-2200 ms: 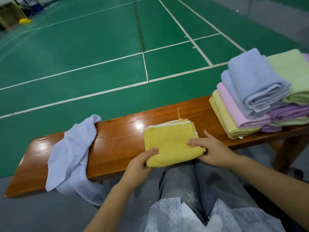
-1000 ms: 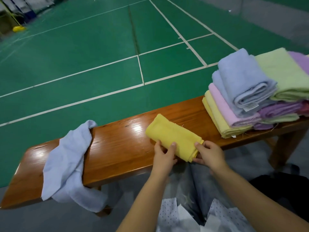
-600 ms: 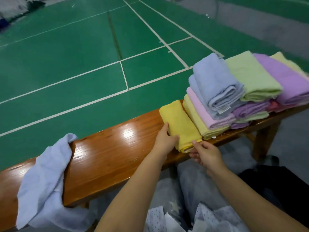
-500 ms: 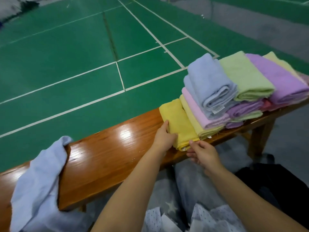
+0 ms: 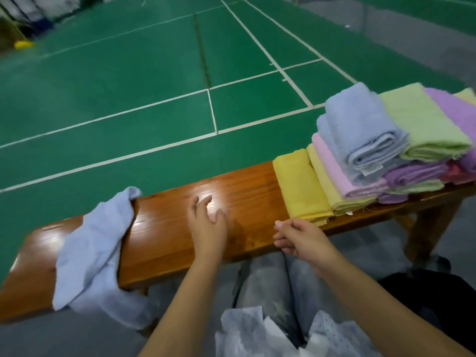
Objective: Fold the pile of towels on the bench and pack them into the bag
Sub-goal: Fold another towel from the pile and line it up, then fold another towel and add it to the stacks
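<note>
- Now that the folded yellow towel [image 5: 300, 186] sits against the folded stack [image 5: 386, 150], both hands have let go.
- Left hand [image 5: 206, 225] moves left toward the unfolded blue towel [image 5: 95, 248], fingers loose, empty.
- Right hand [image 5: 301, 238] loosely curled, empty, over tabletop [image 5: 244, 184] edge.

Folded towels [image 5: 301, 186]: about ten, right, some hidden
Unfolded towel [image 5: 92, 243]: one, left
Bench [image 5: 242, 191]: one
Hands [image 5: 206, 225]: two

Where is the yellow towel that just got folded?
The folded yellow towel lies on the bench, right of both hands, pressed against the left end of the towel stack.
</note>
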`<action>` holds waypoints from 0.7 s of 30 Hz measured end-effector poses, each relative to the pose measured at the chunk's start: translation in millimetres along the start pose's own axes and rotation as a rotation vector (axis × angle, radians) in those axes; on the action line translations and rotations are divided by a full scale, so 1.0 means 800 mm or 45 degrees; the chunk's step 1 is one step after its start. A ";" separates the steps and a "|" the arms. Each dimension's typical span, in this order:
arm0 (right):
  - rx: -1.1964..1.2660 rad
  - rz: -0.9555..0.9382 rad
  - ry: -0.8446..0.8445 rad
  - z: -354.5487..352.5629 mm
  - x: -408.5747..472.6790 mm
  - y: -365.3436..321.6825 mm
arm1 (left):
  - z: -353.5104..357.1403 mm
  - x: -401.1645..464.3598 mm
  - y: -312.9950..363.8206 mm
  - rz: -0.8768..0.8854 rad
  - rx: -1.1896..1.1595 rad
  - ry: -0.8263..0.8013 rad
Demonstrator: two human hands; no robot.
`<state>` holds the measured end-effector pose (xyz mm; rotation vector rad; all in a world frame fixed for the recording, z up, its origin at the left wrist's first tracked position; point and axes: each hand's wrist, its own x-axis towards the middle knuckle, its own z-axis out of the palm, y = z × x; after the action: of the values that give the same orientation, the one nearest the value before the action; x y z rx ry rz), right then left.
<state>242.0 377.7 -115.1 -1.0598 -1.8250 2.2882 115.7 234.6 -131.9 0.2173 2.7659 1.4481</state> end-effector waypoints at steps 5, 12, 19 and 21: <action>-0.275 -0.041 -0.265 0.063 -0.010 -0.013 | -0.120 0.031 -0.079 -0.129 0.364 0.469; -0.456 -0.069 -0.446 0.122 -0.012 -0.019 | -0.236 0.040 -0.172 -0.643 0.690 0.392; -0.469 -0.070 -0.404 0.119 -0.005 -0.016 | -0.238 0.017 -0.171 -0.444 0.521 0.432; -0.456 -0.064 -0.378 0.114 -0.002 -0.016 | -0.231 0.015 -0.150 -0.351 0.351 0.438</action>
<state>191.1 303.4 -95.5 -0.7157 -2.4129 2.2416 76.1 17.9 -123.5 -0.4382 3.0959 1.1268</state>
